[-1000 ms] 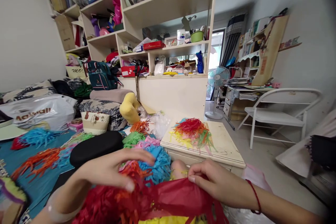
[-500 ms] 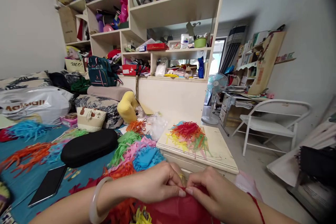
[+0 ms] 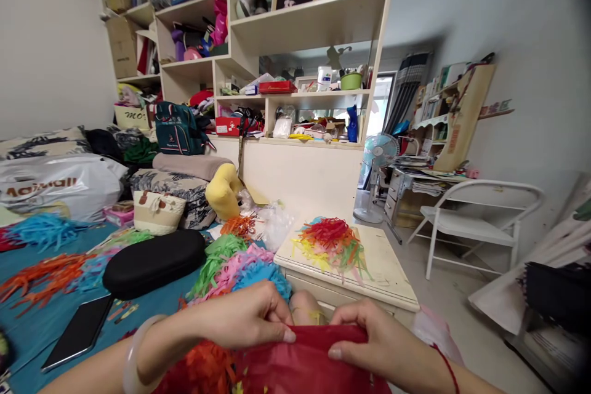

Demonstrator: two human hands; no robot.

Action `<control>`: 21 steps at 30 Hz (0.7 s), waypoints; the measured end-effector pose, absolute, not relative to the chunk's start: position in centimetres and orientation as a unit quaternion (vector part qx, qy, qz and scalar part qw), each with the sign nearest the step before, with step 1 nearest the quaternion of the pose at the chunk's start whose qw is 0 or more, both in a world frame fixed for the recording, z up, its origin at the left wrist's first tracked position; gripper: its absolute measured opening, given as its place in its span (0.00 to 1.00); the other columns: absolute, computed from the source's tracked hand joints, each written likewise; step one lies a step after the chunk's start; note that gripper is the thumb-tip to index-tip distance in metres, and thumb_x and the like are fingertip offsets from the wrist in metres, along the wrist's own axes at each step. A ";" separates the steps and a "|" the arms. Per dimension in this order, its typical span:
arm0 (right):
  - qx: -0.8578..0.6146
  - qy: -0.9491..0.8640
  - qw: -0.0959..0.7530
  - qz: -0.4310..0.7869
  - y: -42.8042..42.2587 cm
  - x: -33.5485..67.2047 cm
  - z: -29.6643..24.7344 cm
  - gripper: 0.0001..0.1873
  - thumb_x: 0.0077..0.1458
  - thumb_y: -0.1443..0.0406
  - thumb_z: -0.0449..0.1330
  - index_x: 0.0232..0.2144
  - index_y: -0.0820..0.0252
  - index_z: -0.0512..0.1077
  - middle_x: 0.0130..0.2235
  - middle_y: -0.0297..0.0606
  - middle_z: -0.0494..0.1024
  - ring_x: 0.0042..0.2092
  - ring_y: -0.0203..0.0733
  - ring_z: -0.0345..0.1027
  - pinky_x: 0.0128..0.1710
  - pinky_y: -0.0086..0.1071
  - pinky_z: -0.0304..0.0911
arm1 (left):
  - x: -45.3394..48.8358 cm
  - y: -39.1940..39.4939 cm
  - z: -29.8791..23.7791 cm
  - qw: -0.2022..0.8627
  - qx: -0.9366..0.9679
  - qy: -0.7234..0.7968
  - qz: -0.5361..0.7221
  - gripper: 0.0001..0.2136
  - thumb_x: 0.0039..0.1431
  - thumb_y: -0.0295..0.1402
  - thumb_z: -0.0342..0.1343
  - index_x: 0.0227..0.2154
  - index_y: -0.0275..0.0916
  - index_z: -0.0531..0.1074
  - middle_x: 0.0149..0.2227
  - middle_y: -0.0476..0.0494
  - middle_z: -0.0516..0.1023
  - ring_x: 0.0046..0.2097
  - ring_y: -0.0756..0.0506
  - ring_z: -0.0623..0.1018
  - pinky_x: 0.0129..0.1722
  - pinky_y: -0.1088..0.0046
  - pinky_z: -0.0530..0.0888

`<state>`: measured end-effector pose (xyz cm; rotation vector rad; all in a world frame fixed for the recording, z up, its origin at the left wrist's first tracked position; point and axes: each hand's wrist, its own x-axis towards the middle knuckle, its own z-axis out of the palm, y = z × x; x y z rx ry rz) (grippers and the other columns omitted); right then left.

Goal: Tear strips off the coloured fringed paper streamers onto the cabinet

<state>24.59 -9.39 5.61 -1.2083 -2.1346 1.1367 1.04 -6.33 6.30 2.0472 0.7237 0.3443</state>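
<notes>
A sheet of red tissue paper (image 3: 318, 360) hangs between my two hands at the bottom of the view, its top edge stretched nearly level. My left hand (image 3: 252, 315) pinches that edge at its left, thumb on the near side. On the right, my right hand (image 3: 369, 332) grips the same edge between thumb and fingers. Orange shredded paper strips (image 3: 210, 366) lie below my left wrist, with some yellow bits beside them. The lower part of the red sheet runs out of view.
A cream cabinet (image 3: 388, 265) bears a multicoloured paper tassel pile (image 3: 330, 237). On the teal bedspread (image 3: 28, 289) lie a black case (image 3: 154, 263), a phone (image 3: 78, 331) and several paper-strip bunches. A white folding chair (image 3: 471, 225) stands at right.
My hands were close together on the red paper and have moved apart, mostly my left hand leftward. The paper's top edge is now spread out between them.
</notes>
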 end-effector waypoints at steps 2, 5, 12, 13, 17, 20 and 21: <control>-0.451 -0.756 0.234 0.414 -9.5 24.6 5.5 0.08 0.49 0.65 0.61 0.30 0.65 0.75 0.24 0.30 0.70 0.26 0.31 0.59 0.24 0.22 0.53 | 1.1 -6.5 6.3 0.488 0.811 0.276 0.168 0.11 0.55 0.36 0.58 0.37 0.34 0.76 0.23 0.53 0.67 0.24 0.54 0.61 0.21 0.81 0.58; -0.445 -0.775 0.266 0.362 -10.1 24.6 5.8 0.07 0.51 0.66 0.60 0.30 0.63 0.77 0.27 0.32 0.75 0.28 0.34 0.64 0.28 0.24 0.58 | 1.9 -6.9 5.6 0.514 0.781 0.265 0.234 0.20 0.46 0.34 0.65 0.45 0.37 0.73 0.32 0.49 0.74 0.30 0.51 0.69 0.26 0.80 0.65; -0.426 -0.786 0.303 0.330 -11.5 25.3 5.4 0.12 0.52 0.60 0.63 0.38 0.57 0.80 0.37 0.38 0.82 0.39 0.45 0.73 0.40 0.30 0.65 | 2.7 -8.4 4.4 0.480 0.761 0.295 0.321 0.03 0.50 0.28 0.59 0.28 0.33 0.76 0.24 0.51 0.73 0.26 0.52 0.68 0.26 0.80 0.66; -0.423 -0.784 0.315 0.328 -11.7 25.5 5.1 0.11 0.52 0.61 0.62 0.36 0.57 0.80 0.35 0.38 0.82 0.37 0.44 0.73 0.39 0.30 0.65 | 2.4 -8.7 4.5 0.476 0.765 0.290 0.322 0.04 0.51 0.26 0.58 0.30 0.33 0.77 0.24 0.51 0.74 0.26 0.52 0.70 0.26 0.79 0.67; -0.348 -0.785 0.378 0.346 -12.3 26.2 4.4 0.09 0.53 0.61 0.62 0.29 0.56 0.82 0.27 0.37 0.76 0.27 0.36 0.68 0.30 0.27 0.63 | 1.1 -9.8 4.7 0.460 0.771 0.245 0.365 0.08 0.50 0.22 0.57 0.32 0.35 0.79 0.27 0.44 0.79 0.29 0.48 0.75 0.29 0.76 0.70; -0.308 -0.780 0.393 0.378 -12.9 26.5 4.3 0.15 0.56 0.56 0.60 0.26 0.54 0.82 0.28 0.38 0.74 0.26 0.33 0.66 0.28 0.25 0.61 | 0.6 -10.2 4.6 0.450 0.775 0.197 0.397 0.06 0.53 0.25 0.59 0.27 0.36 0.81 0.26 0.42 0.80 0.29 0.47 0.77 0.31 0.75 0.71; -0.306 -0.779 0.388 0.387 -13.0 26.6 4.3 0.16 0.57 0.55 0.59 0.25 0.54 0.82 0.28 0.38 0.74 0.27 0.33 0.67 0.28 0.25 0.60 | 0.5 -10.3 4.6 0.457 0.773 0.183 0.400 0.07 0.55 0.27 0.59 0.25 0.36 0.82 0.25 0.42 0.80 0.29 0.47 0.77 0.30 0.75 0.71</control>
